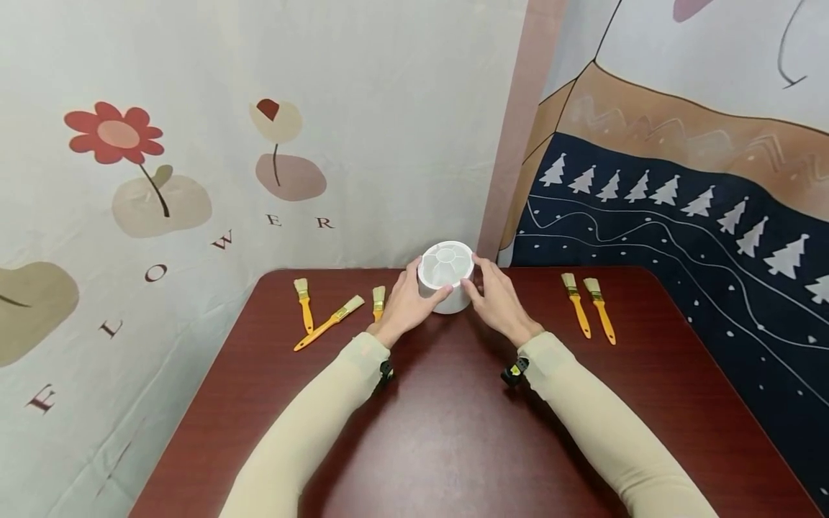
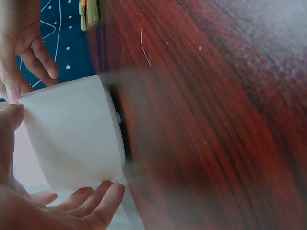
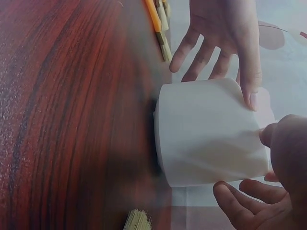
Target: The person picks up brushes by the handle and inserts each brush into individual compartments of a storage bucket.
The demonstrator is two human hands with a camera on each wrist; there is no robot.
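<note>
A white round container (image 1: 445, 266) with a top divided into sections is upright at the back middle of the table. My left hand (image 1: 406, 303) holds it from the left, thumb at the top rim and fingers along the side. From the right, my right hand (image 1: 500, 296) holds it too, its thumb near the front of the rim. In the left wrist view the container's smooth wall (image 2: 76, 134) shows between both hands. A dark shadow lies along its base in both wrist views. The far side of the container is hidden.
On the dark red table (image 1: 447, 432), paintbrushes with yellow handles lie left of the container, one brush (image 1: 329, 324) slanting against another brush (image 1: 303, 303). A third brush (image 1: 378, 301) is partly behind my left hand. Two brushes (image 1: 575, 305) lie at right. Printed cloth (image 1: 401, 144) hangs behind.
</note>
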